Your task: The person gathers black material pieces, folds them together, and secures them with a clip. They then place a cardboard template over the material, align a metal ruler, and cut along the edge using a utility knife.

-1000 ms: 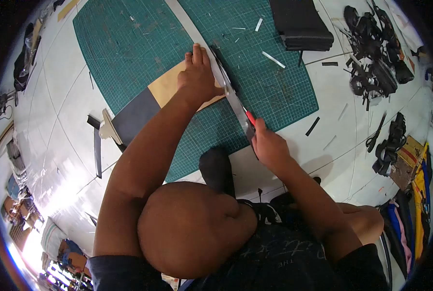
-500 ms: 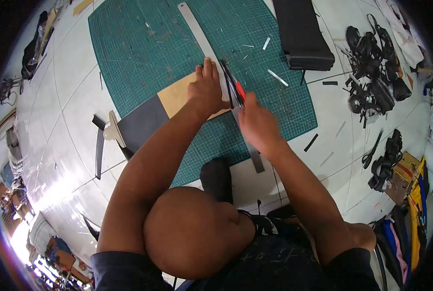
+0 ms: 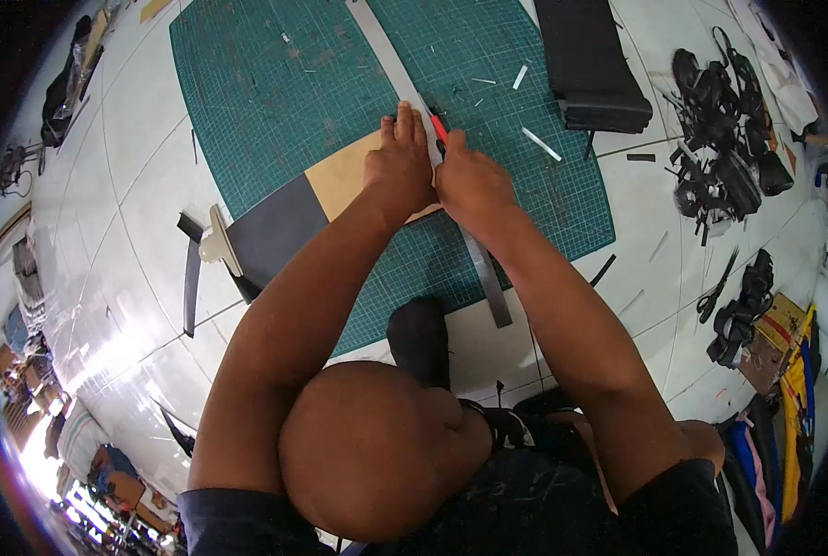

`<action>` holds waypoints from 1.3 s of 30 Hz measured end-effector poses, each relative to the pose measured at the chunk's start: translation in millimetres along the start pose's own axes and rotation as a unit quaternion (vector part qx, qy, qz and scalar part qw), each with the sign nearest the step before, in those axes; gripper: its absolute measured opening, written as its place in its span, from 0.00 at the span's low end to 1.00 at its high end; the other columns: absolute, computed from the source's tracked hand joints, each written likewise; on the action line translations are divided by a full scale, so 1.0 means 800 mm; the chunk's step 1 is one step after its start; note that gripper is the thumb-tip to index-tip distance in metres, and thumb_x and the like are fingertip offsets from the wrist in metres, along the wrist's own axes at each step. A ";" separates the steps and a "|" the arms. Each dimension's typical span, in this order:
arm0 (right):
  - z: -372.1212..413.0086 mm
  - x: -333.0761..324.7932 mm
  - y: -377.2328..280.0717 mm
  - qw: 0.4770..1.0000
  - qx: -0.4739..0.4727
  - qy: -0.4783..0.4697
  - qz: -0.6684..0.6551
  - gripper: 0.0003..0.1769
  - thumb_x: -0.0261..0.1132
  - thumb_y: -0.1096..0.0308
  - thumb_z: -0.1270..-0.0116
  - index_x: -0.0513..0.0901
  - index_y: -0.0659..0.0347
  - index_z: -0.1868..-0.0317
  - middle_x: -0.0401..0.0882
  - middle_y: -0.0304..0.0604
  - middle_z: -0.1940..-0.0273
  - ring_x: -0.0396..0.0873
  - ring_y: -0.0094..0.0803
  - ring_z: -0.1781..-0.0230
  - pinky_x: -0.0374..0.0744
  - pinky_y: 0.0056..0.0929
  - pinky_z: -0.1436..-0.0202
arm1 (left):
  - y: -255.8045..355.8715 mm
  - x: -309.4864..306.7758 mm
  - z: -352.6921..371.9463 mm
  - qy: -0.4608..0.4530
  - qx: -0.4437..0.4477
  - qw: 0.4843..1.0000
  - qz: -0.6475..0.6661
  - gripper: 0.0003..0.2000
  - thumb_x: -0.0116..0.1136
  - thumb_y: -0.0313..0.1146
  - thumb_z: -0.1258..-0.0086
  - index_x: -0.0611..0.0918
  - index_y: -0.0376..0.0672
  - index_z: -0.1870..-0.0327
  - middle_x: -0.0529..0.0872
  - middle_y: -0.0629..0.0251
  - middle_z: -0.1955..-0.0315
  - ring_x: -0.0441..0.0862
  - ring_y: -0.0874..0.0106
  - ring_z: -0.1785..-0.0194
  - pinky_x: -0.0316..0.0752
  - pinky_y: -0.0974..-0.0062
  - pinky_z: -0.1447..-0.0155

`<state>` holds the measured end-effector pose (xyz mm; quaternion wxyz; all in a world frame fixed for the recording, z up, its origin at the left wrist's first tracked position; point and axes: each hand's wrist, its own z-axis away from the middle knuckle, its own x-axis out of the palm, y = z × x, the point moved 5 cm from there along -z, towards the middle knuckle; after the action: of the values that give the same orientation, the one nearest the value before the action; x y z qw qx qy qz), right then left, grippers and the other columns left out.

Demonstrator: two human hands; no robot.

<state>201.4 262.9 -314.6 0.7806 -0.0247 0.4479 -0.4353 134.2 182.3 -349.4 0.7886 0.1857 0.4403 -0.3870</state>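
Observation:
My left hand [image 3: 398,162] lies flat with its fingers stretched out, pressing on a long steel ruler [image 3: 384,54] and the tan board [image 3: 344,176] beside it. In my right hand [image 3: 476,188] is a red cutter knife [image 3: 440,127], held against the ruler's right edge; its blade is hard to make out. The two hands almost touch near the ruler's middle. A black sheet [image 3: 275,227] extends left from the tan board, with a metal bulldog clip [image 3: 216,245] on its outer end. Everything rests on a green cutting mat [image 3: 265,93].
A folded black material stack [image 3: 599,69] overlaps the mat's right side. Small white offcuts [image 3: 541,144] lie on the mat. On the tiled floor to the right are a heap of black scraps [image 3: 720,139], scissors [image 3: 716,289] and a black strap bundle [image 3: 745,306].
My right hand has moved up and left along the ruler with the knife, closer to my left hand. The dark strips beside the ruler are now mostly hidden. My left hand stays in place.

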 end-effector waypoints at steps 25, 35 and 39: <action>0.170 0.029 0.123 1.000 -0.009 -0.021 0.011 0.15 0.58 0.68 0.24 0.66 0.62 0.43 0.84 0.58 0.63 0.85 0.57 0.63 0.83 0.51 0.58 | 0.003 -0.022 0.014 -0.023 0.004 0.999 0.045 0.67 0.73 0.71 0.50 0.50 0.30 0.20 0.45 0.45 0.18 0.52 0.47 0.17 0.80 0.58 0.32; 0.009 0.051 0.050 0.806 -0.047 0.025 -0.589 0.15 0.56 0.65 0.20 0.67 0.59 0.39 0.84 0.44 0.51 0.82 0.24 0.67 0.83 0.26 0.67 | -0.003 -0.017 0.010 -0.008 0.001 0.997 0.071 0.69 0.73 0.71 0.51 0.48 0.29 0.20 0.44 0.44 0.18 0.49 0.46 0.17 0.78 0.54 0.31; -0.001 0.061 0.085 0.825 -0.036 0.063 -0.560 0.18 0.55 0.64 0.19 0.65 0.60 0.35 0.84 0.44 0.48 0.83 0.25 0.65 0.84 0.26 0.63 | 0.000 -0.019 0.010 -0.021 0.006 0.998 0.067 0.68 0.74 0.69 0.49 0.47 0.30 0.19 0.43 0.44 0.18 0.49 0.46 0.17 0.79 0.55 0.32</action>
<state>255.9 271.1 -377.3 0.3710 -0.2725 0.4205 -0.7818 133.7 184.1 -332.0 0.8206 0.2109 0.4081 -0.3399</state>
